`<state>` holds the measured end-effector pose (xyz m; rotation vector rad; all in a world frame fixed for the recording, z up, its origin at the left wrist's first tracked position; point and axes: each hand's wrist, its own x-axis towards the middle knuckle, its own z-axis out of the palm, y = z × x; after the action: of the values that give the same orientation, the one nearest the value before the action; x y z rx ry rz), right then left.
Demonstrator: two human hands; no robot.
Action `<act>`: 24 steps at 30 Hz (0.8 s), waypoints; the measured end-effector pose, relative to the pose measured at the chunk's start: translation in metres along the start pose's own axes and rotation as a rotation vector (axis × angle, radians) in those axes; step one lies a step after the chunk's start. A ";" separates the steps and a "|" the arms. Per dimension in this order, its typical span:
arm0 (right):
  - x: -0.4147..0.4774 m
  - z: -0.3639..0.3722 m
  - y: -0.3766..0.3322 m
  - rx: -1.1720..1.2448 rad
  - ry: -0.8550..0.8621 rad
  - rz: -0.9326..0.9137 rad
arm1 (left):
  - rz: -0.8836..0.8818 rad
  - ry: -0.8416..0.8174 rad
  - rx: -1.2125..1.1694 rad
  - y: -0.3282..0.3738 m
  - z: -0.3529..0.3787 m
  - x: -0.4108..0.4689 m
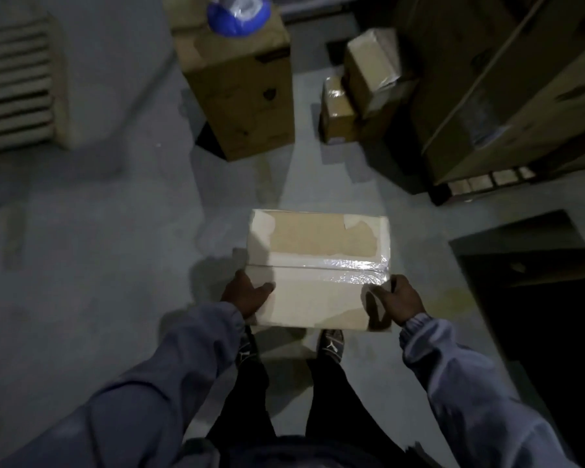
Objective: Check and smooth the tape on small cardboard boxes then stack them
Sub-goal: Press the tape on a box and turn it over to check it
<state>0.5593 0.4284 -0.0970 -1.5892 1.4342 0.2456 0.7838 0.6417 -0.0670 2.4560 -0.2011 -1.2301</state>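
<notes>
Centre of the frame: the box (318,251) is up off the floor, held level between both hands, top face to the camera. A strip of tape (348,266) runs along the middle seam from left to right, glossy and wrinkled toward the right end. The far half of the top shows pale torn patches at both corners.

Left hand (245,295) clamps the box's lower left edge, thumb lying on top, the fingers tucked out of sight round the side. Right hand (401,300) grips the right edge just below the tape's end, fingers curled against the side. Both sleeves (453,373) are grey-blue.

Just under the box's near edge, two dark shoes (331,342) stand on the grey floor (98,231).

Further out, top centre, a tall carton (244,96) stands upright with a blue and clear object (238,15) on top; it is too blurred to name. To its right, upper centre right, small boxes (338,109) sit stacked against each other, the upper one tilted. Big cartons (507,96) fill the upper right corner. A slatted unit (17,82) sits in the upper left. At the right edge lies a dark shape (537,298) I cannot make out.
</notes>
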 end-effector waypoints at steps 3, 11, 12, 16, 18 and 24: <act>-0.041 -0.035 0.005 0.075 0.066 -0.038 | 0.065 0.025 0.002 0.022 -0.003 -0.035; -0.129 -0.078 0.030 0.238 0.305 -0.069 | 0.237 -0.037 -0.099 0.040 0.012 -0.028; -0.140 -0.079 0.035 0.266 0.337 -0.057 | 0.269 -0.054 -0.132 0.041 0.016 -0.021; -0.181 -0.082 0.059 0.363 0.473 -0.025 | 0.371 -0.097 -0.163 0.070 0.026 -0.059; -0.200 -0.086 0.074 0.399 0.544 -0.005 | 0.429 -0.120 -0.132 0.089 0.028 -0.106; -0.257 -0.100 0.143 0.540 0.716 0.078 | 0.597 -0.264 -0.011 0.122 0.073 -0.169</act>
<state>0.3189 0.5464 0.0612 -1.2043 1.8874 -0.6852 0.6286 0.5602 0.0673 1.9850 -0.9180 -1.2503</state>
